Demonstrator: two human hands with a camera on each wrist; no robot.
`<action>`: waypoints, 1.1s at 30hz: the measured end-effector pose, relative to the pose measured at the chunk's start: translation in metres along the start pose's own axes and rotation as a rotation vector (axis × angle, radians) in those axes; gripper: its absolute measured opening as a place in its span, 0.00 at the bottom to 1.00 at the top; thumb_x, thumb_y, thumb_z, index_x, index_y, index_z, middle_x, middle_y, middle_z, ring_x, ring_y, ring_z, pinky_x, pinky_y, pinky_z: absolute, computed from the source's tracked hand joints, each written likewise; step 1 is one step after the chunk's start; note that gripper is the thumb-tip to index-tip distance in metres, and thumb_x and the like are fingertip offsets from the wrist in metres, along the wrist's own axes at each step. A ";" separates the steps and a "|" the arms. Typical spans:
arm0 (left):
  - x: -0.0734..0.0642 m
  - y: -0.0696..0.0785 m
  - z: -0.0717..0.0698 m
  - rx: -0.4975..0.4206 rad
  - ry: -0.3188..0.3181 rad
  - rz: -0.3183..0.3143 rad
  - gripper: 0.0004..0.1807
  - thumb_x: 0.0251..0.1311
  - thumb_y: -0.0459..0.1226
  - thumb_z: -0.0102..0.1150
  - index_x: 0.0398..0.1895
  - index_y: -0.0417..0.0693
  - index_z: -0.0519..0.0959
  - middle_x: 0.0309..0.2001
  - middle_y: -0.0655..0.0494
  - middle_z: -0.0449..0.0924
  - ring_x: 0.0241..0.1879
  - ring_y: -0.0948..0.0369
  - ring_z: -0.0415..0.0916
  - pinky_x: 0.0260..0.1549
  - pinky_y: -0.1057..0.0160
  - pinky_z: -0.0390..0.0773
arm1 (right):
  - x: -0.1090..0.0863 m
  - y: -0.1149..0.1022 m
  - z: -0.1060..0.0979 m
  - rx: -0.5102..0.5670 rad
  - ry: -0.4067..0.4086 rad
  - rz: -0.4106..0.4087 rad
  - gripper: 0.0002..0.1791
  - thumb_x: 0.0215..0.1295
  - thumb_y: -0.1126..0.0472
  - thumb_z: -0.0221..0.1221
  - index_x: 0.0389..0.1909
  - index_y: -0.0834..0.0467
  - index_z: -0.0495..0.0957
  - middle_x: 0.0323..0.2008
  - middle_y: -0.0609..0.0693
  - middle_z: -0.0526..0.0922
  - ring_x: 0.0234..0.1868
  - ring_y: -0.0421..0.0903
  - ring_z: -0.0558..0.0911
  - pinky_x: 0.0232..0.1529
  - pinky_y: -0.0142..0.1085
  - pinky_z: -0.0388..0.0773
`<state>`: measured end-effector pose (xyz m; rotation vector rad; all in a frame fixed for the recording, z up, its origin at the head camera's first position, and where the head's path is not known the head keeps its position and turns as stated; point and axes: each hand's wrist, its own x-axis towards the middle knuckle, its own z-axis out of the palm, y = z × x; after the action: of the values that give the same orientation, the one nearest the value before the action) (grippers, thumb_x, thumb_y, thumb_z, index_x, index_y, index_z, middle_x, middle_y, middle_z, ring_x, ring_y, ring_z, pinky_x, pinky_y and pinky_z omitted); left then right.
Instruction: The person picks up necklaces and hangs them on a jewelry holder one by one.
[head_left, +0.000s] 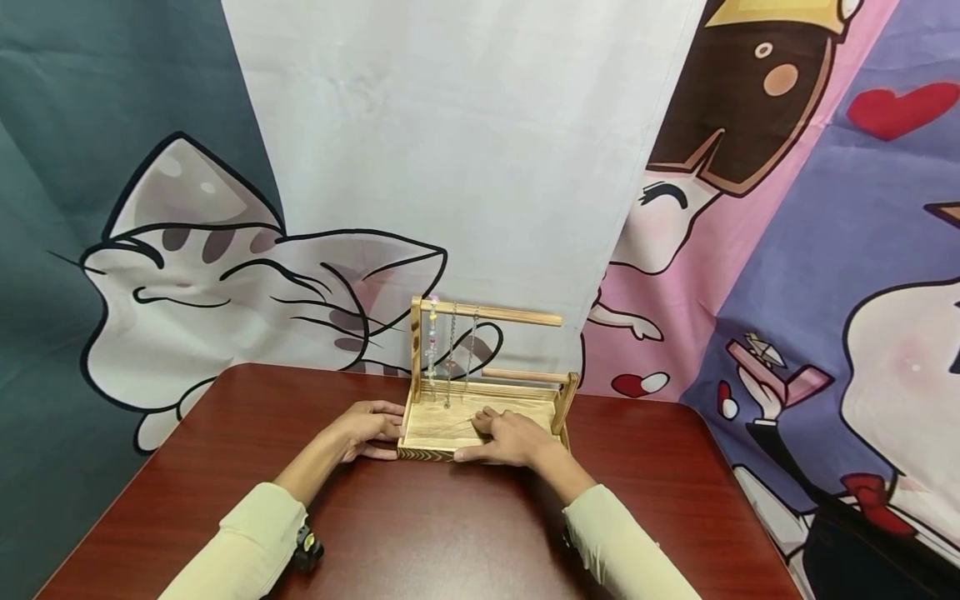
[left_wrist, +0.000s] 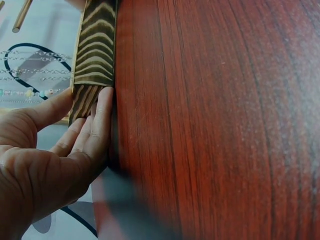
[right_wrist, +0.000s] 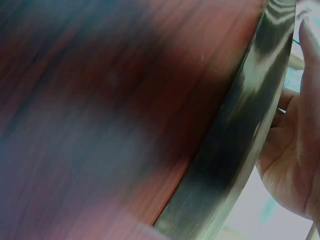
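Observation:
A wooden jewelry stand with a shallow tray stands on the table. From its upper rod hang a beaded necklace and two thin chains. My left hand touches the tray's left end, its fingers fairly straight against the short side, as the left wrist view shows. My right hand reaches over the front rim, thumb along the front edge and fingertips on the tray floor. A faint thin line lies beside those fingertips; whether it is a chain I cannot tell.
A lower rod runs along the back right of the stand. The red-brown table extends around it. Behind hangs a cloth backdrop with cartoon figures, close to the stand.

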<state>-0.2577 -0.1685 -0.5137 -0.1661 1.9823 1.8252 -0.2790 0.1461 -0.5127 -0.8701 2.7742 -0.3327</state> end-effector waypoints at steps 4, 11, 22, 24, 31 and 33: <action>0.000 -0.001 0.000 -0.004 0.002 0.002 0.35 0.68 0.23 0.62 0.79 0.29 0.69 0.77 0.27 0.73 0.50 0.55 0.87 0.49 0.45 0.95 | -0.005 0.013 -0.004 0.041 0.004 0.014 0.50 0.74 0.20 0.58 0.81 0.53 0.78 0.84 0.63 0.72 0.84 0.65 0.73 0.85 0.57 0.72; -0.001 0.000 0.001 -0.005 -0.006 0.004 0.35 0.68 0.23 0.63 0.79 0.28 0.69 0.76 0.26 0.73 0.50 0.55 0.88 0.48 0.46 0.95 | -0.011 0.031 -0.006 0.075 0.029 0.032 0.43 0.81 0.25 0.54 0.80 0.52 0.78 0.82 0.63 0.74 0.83 0.64 0.74 0.85 0.57 0.72; -0.001 0.002 0.001 -0.001 0.002 -0.002 0.35 0.68 0.23 0.63 0.79 0.29 0.69 0.76 0.28 0.73 0.50 0.55 0.87 0.49 0.45 0.95 | -0.011 0.044 -0.002 0.128 0.179 -0.097 0.27 0.83 0.44 0.64 0.69 0.59 0.87 0.71 0.62 0.87 0.73 0.61 0.85 0.77 0.58 0.82; 0.000 0.002 0.001 -0.001 0.001 -0.002 0.35 0.68 0.23 0.63 0.79 0.29 0.69 0.76 0.28 0.73 0.50 0.55 0.87 0.49 0.45 0.95 | -0.010 0.046 -0.001 0.160 0.223 -0.121 0.22 0.81 0.50 0.67 0.64 0.61 0.89 0.66 0.60 0.90 0.70 0.60 0.88 0.74 0.57 0.84; -0.001 0.001 0.000 0.005 0.001 0.000 0.35 0.68 0.23 0.63 0.79 0.29 0.68 0.76 0.27 0.74 0.49 0.56 0.88 0.48 0.46 0.96 | -0.008 0.051 0.002 0.260 0.306 -0.065 0.15 0.77 0.57 0.71 0.57 0.59 0.92 0.54 0.55 0.96 0.58 0.53 0.93 0.63 0.53 0.90; -0.001 0.000 0.000 0.006 0.000 0.000 0.35 0.68 0.23 0.63 0.79 0.29 0.69 0.77 0.27 0.74 0.49 0.56 0.88 0.48 0.47 0.96 | -0.007 0.052 0.002 0.281 0.322 -0.041 0.15 0.76 0.57 0.72 0.57 0.60 0.93 0.51 0.54 0.96 0.54 0.52 0.93 0.59 0.51 0.91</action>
<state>-0.2569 -0.1684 -0.5130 -0.1638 1.9878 1.8192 -0.3005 0.1915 -0.5275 -0.8675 2.8910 -0.9190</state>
